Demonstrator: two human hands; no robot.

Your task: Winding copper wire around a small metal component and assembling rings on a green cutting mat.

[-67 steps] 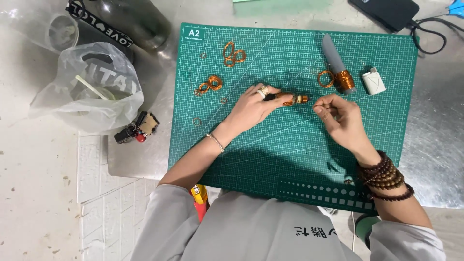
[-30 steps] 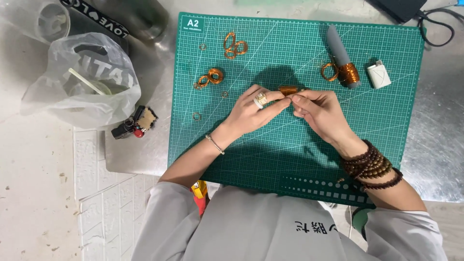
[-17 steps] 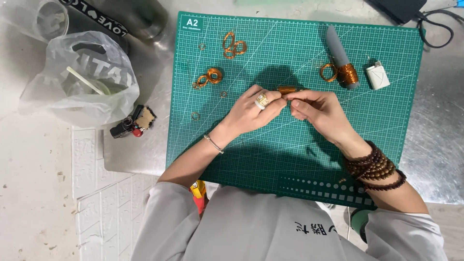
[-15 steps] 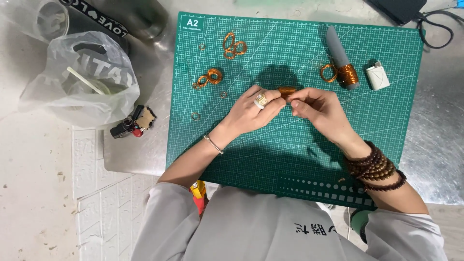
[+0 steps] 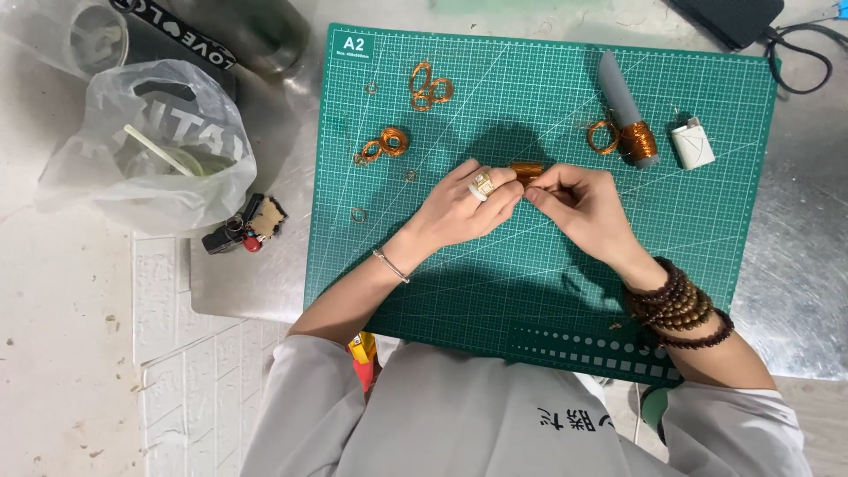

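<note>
Grey metal bench [image 5: 795, 291], pale and worn at the left. Green cutting mat [image 5: 530, 265] with a white grid, covering most of the middle. Clear plastic bag [image 5: 141, 150] at upper left, off the mat, with a cup and straw inside. Dark bottle [image 5: 256, 31] lying just above the bag. Black device [image 5: 729, 18] with a cable at the top right corner.

Left hand [image 5: 459, 208] and right hand [image 5: 583, 203] meeting at the mat's centre, fingertips together. Between them a small coil of copper wire [image 5: 528, 170], lifted just above the mat. Left fingers [image 5: 503, 190] pinched on the coil's left end, a broad pale ring on one of them. Right fingers [image 5: 541, 187] pressed together on the coil's right end. Thin bracelet on the left wrist, stacked brown bead bracelets [image 5: 676, 305] on the right.

Grey rod [image 5: 623, 97] at upper right of the mat, wound with copper wire near its lower end, a loose wire ring touching it. Small white block [image 5: 692, 146] just beside the rod. Wire loops [image 5: 428, 86] near the mat's top edge. Another tangle of wire rings [image 5: 386, 144] left of the hands. Small black and red lighter-like bundle [image 5: 243, 230] off the mat, below the bag.
</note>
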